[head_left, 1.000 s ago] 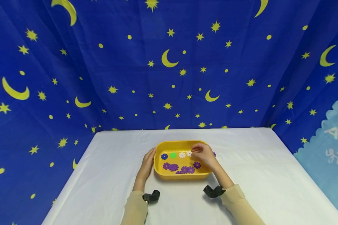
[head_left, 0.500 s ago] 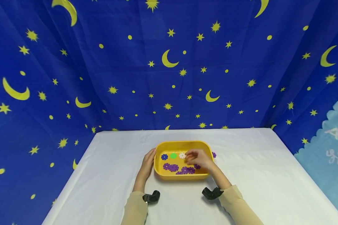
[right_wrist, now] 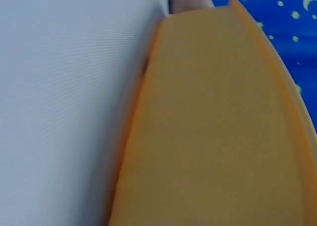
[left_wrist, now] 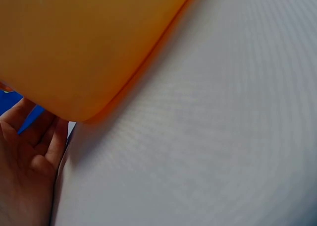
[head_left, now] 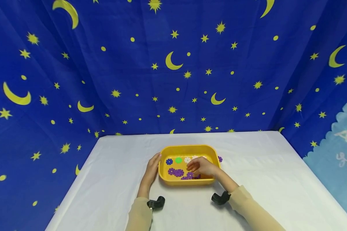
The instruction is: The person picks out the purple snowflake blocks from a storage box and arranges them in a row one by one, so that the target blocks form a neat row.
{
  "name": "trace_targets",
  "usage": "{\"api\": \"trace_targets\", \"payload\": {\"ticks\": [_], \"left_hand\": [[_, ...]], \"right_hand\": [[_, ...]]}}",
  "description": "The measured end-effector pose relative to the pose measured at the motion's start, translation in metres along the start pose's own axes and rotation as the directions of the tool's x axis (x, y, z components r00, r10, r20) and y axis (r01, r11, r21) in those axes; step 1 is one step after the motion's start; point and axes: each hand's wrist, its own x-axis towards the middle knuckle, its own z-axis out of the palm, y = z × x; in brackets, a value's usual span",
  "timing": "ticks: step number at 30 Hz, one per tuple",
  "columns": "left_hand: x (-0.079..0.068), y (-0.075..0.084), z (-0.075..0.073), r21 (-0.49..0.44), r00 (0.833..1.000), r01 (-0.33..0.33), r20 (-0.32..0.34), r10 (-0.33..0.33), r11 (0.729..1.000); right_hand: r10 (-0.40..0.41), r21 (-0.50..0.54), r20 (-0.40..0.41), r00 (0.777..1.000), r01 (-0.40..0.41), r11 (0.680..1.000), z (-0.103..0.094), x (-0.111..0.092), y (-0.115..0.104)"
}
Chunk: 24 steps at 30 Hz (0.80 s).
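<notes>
Yellow all round, the tub [head_left: 188,182] stood roughly midway between the left and right edges of the white tabletop [head_left: 277,179], short of its far edge. The left hand [head_left: 152,166] had its grip loose, fingers laid against the tub's left end rather than wrapped about it. That light contact looked like the likeliest weak point: a knock from the other side could have slid or turned the tub, as nothing visible braced its right end.

The right hand [head_left: 201,166] hung over the tub's inside with fingers bent down near the purple pieces [head_left: 178,173]. Whether its grip pinched anything could not be told; the right wrist view showed mainly the tub's wall and no fingertips. Several purple pieces overlapped, so two might well have come up together, or one slipped away beneath another.

Along the far side lay a blue piece [head_left: 169,161], a green piece [head_left: 178,160] and white pieces [head_left: 187,160], loose and close enough for a sweeping knuckle to scatter the line. The hand also partly covered some pieces, which invited a blind pick. Another purple piece [head_left: 220,159] showed beyond the tub's right end, towards the tabletop's right edge, where it could easily have been overlooked or nudged by the forearm
</notes>
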Motion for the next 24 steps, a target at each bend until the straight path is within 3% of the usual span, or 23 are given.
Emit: {"api": "trace_targets", "payload": {"ticks": [13, 20, 24], "left_hand": [[-0.001, 0.0, -0.001, 0.0, 1.0, 0.015, 0.001, -0.015, 1.0], [-0.017, 0.027, 0.001, 0.012, 1.0, 0.007, 0.024, -0.007, 1.0], [-0.02, 0.031, 0.001, 0.012, 1.0, 0.014, 0.02, -0.015, 1.0]], "right_hand": [[-0.038, -0.136, 0.087, 0.996, 0.05, 0.99, 0.003, -0.002, 0.0], [-0.149, -0.332, 0.15, 0.977, 0.192, 0.923, 0.005, -0.002, 0.0], [-0.16, -0.353, 0.148, 0.976, 0.203, 0.913, 0.005, -0.001, -0.001]]}}
